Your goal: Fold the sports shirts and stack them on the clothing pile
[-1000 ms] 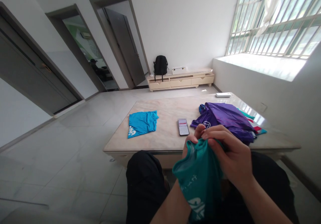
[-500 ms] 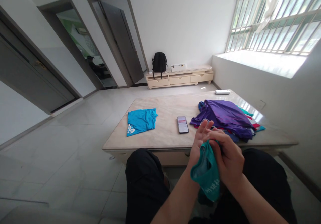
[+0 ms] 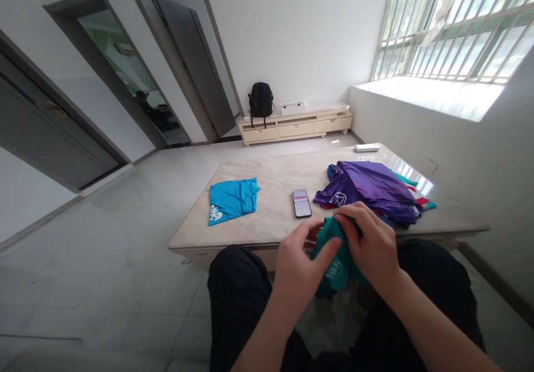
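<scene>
A bunched teal cloth garment (image 3: 337,269) with white lettering hangs between my two hands, just off the table's front edge and above my lap. My left hand (image 3: 302,258) grips its left side, thumb across the front and fingers behind. At the upper right edge, my right hand (image 3: 369,238) pinches the fabric between thumb and fingers. Its full shape is hidden by folds and hands. Beyond my right hand lies a pile of clothes topped by a purple garment (image 3: 367,186) with a white print. A folded blue garment (image 3: 233,199) with white lettering lies flat at the left.
A phone (image 3: 301,203) lies on the marble-look table (image 3: 275,172) between the blue garment and the pile. A white oblong object (image 3: 367,148) sits near the far right corner. Behind, a low cabinet (image 3: 296,130) carries a black backpack (image 3: 261,102) and a white box (image 3: 292,108).
My left hand has come out from behind the teal garment and now grips its left side with the thumb in front. My right hand still pinches the fabric. The view has shifted slightly.
</scene>
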`<state>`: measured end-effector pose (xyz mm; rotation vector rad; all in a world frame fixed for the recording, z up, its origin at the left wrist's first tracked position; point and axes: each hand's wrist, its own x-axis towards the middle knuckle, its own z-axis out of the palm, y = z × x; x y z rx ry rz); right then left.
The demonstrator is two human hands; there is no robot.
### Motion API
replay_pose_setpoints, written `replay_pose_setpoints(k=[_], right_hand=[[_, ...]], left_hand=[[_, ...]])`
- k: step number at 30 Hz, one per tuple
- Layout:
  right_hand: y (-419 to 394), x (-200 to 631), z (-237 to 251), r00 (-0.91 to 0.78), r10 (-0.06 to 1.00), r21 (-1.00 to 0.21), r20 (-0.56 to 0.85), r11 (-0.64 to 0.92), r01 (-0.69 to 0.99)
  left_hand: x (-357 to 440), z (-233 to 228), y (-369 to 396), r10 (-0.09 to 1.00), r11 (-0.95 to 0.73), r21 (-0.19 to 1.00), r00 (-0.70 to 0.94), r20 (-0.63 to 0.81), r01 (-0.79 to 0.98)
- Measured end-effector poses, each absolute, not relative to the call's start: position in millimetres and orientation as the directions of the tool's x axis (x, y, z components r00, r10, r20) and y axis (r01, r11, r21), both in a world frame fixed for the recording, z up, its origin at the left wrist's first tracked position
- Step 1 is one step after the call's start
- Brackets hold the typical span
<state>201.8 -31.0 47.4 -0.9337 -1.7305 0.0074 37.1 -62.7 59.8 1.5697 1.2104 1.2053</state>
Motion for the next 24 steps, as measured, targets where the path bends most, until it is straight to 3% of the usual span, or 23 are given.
replay_pose_setpoints(k=[3, 8, 13, 16, 19, 21, 24], right_hand=[[-30.1, 206.0, 44.9, -0.111, 0.613, -0.489, 0.782, 0.714, 0.501], [-25.0, 218.5, 38.3, -0.128, 0.736, -0.654, 0.665, 0.657, 0.376], [-15.8, 226.9, 25.2, -0.243, 0.889, -0.811, 0.388, 0.455, 0.369], [-11.6, 232.8, 11.0, -0.271, 0.919, -0.838, 0.288, 0.379, 0.394], [-8.8, 240.8, 0.1, -0.269, 0.934, -0.84, 0.234, 0.333, 0.429], [-6.6, 246.5, -2.5, -0.256, 0.939, -0.839, 0.231, 0.326, 0.435], [-2.1, 252.9, -1.2, -0.202, 0.945, -0.827, 0.256, 0.323, 0.46]], left_hand=[[35.9, 68.3, -50.0, 0.964, -0.266, 0.904, 0.061, 0.26, 0.335], [32.8, 79.3, -28.1, 0.903, -0.427, 0.793, 0.257, 0.345, 0.434], [30.6, 92.2, -21.3, 0.745, -0.652, 0.359, 0.475, 0.468, 0.668], [20.0, 102.2, -17.5, 0.638, -0.727, 0.084, 0.626, 0.448, 0.681], [3.9, 111.0, -10.5, 0.582, -0.732, -0.091, 0.69, 0.43, 0.675], [-7.3, 115.8, -4.9, 0.572, -0.722, -0.131, 0.693, 0.44, 0.679], [-21.8, 122.2, 1.2, 0.577, -0.714, -0.069, 0.642, 0.505, 0.696]])
